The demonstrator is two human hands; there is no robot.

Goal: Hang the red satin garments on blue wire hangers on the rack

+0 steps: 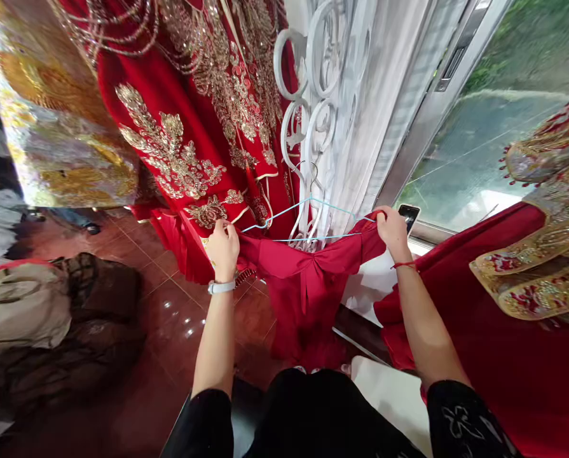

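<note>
A plain dark-red dress (308,273) hangs in front of me, stretched wide between my two hands. Inside its neckline is a light-blue wire hanger (322,238), whose hook points up toward white metal scrollwork. My left hand (223,248), with a pale band at the wrist, is closed on the dress's left shoulder edge. On the other side, my right hand (391,229), wearing a thin red cord, pinches the right shoulder edge. The lower part of the dress drops toward my feet.
Gold-embroidered red garments (170,127) hang ahead on the left beside the white scrollwork stand (308,108). More red and gold clothing (527,280) hangs at right, near a glass window (484,127). A phone (409,215) lies by the sill. Bags (27,305) sit at left.
</note>
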